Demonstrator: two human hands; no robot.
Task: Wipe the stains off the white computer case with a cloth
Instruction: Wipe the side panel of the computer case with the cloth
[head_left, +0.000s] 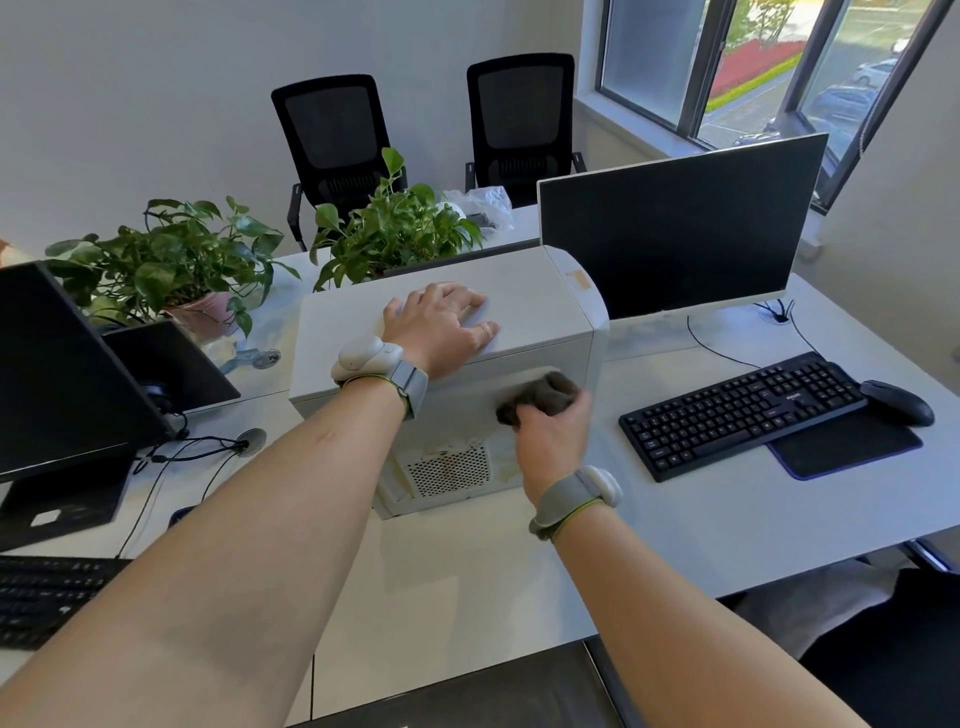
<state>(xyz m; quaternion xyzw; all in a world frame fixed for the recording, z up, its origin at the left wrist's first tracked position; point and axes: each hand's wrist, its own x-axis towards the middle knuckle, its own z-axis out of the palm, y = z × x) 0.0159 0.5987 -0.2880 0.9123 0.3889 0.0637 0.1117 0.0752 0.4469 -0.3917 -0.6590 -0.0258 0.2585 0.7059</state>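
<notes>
gripping grey cloth (540, 397) against case (519, 312) side, right fingers (579, 405) curled; left fingers (467, 301) flat atop

A white computer case (519, 306) stands on the table (701, 519). The left hand (441, 327) lies flat on top of the case, fingers (470, 301) spread. The right hand (550, 441) grips a dark cloth (540, 397) and presses it against the case's near side, above a perforated vent (449, 470) ringed with yellowish stains. Right of the case lie a black keyboard (743, 410) and a mouse (896, 400), with a dark monitor (680, 223) behind them. Behind the case stand two leafy potted plants (171, 254).
</notes>
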